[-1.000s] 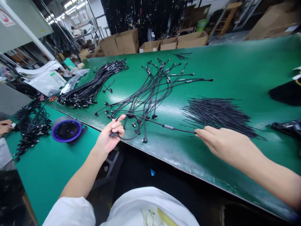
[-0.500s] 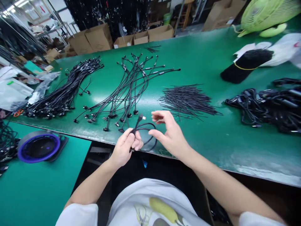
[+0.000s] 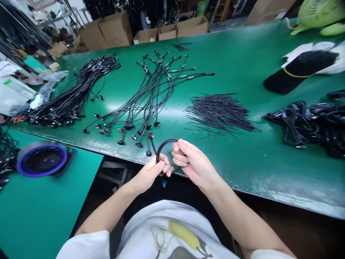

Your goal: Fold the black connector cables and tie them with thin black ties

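A black cable [image 3: 163, 144] is looped between my hands at the table's near edge, one connector end sticking up on the left. My left hand [image 3: 153, 172] is closed around the gathered side of the loop. On the opposite side, my right hand [image 3: 189, 158] grips the same loop with its fingers curled. Just beyond lie several loose cables [image 3: 151, 97], spread out with small connectors at both ends. To the right of these is a pile of thin black ties [image 3: 219, 112], which look like twist or cable ties.
A thick bundle of cables [image 3: 81, 91] lies at the left. Coiled cables [image 3: 304, 122] and a banded black bundle [image 3: 299, 72] are at the right, below a green fan [image 3: 318, 16]. A purple-rimmed round device [image 3: 41, 160] sits on the lower left surface. Cardboard boxes [image 3: 115, 30] stand behind the table.
My right hand has gone from open beside the loop to closed on it. The loop is drawn tighter, and my left hand has shifted slightly right. The view has tilted a little downward.
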{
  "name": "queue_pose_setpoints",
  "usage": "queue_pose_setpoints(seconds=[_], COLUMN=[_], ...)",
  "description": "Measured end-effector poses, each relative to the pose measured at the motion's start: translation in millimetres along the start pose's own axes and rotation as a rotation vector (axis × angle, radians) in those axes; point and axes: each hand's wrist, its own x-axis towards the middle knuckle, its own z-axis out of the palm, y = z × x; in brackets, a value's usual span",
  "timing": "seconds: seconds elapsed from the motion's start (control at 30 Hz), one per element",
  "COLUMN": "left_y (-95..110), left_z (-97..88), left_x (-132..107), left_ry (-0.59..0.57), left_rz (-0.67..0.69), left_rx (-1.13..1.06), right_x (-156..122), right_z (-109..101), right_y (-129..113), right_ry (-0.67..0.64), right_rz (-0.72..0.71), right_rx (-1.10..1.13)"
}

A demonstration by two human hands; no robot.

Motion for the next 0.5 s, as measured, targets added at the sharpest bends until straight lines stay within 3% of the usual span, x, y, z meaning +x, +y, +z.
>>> queue_pose_setpoints(seconds=[0.13,0.23,0.3,0.4,0.5], left_y=[-2,-2,-5,-14,-25], left_z=[1.8,-1.5,-4.2,-3.7,2.3], left_x=[-1,0,-1,-3,-6], left_ry=[-0.048,-0.173,-0.268,-0.272,-0.239], left_rz=[0.037,-0.069,-0.137,-0.115,-0.148], left_rx=[0.432,0.588,0.618,0.591,0.299], right_x=[-10,-17,-18,-11,-2], right_z=[13,17,16,15,14], right_y=[17,29,31,25,14], right_ry=[0.117,0.042,-0.005,0.026,0.014], right_rz=[-0.280,-0.365,-0.354,-0.263,-0.062], right_rx=[-0.149,-0.275,-0.238,-0.022,0.158])
